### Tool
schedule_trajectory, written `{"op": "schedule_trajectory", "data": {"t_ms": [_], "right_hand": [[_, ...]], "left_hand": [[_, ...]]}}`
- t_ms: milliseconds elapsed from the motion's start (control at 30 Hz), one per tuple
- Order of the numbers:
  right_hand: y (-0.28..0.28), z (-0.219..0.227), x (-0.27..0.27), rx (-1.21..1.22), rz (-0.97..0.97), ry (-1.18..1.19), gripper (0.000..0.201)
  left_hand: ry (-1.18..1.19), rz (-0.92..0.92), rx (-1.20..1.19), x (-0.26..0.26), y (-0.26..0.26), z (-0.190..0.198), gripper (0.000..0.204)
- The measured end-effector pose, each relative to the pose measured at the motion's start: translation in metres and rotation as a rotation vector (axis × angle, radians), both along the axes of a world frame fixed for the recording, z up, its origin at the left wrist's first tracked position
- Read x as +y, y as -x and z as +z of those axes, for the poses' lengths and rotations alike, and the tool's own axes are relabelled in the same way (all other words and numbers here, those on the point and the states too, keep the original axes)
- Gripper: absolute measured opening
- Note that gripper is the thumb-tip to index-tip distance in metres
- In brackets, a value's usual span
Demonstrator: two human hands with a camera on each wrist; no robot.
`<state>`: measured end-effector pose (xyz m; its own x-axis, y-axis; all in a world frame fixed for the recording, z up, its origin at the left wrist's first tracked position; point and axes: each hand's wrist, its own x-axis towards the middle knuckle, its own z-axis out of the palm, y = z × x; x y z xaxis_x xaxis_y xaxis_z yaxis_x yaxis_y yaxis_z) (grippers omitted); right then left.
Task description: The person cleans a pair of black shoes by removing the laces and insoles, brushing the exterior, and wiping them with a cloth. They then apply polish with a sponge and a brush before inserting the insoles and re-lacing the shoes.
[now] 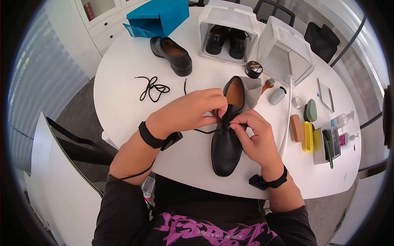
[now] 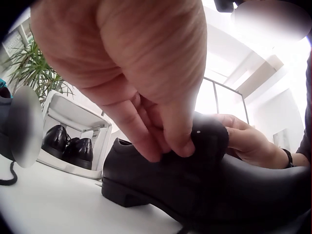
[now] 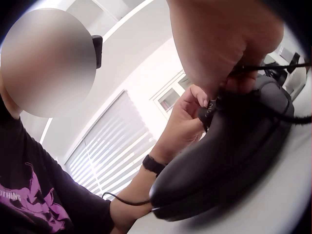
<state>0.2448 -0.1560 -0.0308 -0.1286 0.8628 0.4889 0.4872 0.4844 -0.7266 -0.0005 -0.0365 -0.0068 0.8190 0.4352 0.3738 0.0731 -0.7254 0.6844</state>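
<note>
A black leather dress shoe stands on the table, its toe towards the person. Over its lacing flap, the left hand pinches the flap's edge between thumb and fingers. From the other side, the right hand brings thumb and forefinger together at the eyelets, pinching the black shoelace. In the left wrist view the left fingertips overlap the raised flap, and the right hand shows behind it. A length of lace leaves the shoe to the left, partly hidden under the left arm.
A second black shoe and a loose coiled lace lie to the left. Behind are a blue box and a white shoe box with black shoes inside. A polish jar, several brushes and bottles stand on the right.
</note>
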Motion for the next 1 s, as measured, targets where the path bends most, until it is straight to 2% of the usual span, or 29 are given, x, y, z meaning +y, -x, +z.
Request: {"op": "schedule_trajectory", "data": {"t_ms": [333,667,733,767,833,1000], "right_hand": [[0.009,-0.006,0.000,0.013,-0.043,-0.031,0.012],[0.012,-0.005,-0.001,-0.082,-0.071,-0.100,0.014],[0.013,-0.005,-0.002,-0.084,-0.078,-0.113,0.015],[0.012,-0.005,-0.004,-0.082,-0.083,-0.104,0.015],[0.012,-0.004,-0.002,-0.084,-0.077,-0.100,0.015],[0.012,-0.005,-0.002,-0.100,-0.096,-0.114,0.015]], "left_hand": [[0.041,0.001,-0.035,0.003,-0.001,-0.004,0.028],[0.070,0.001,-0.042,0.000,0.000,0.002,0.028],[0.233,0.079,-0.107,-0.006,-0.001,0.009,0.027],[0.234,0.081,-0.108,-0.005,0.001,0.008,0.027],[0.168,0.023,0.055,0.002,0.009,0.005,0.023],[0.171,-0.033,0.035,0.000,0.006,-0.001,0.020]]}}
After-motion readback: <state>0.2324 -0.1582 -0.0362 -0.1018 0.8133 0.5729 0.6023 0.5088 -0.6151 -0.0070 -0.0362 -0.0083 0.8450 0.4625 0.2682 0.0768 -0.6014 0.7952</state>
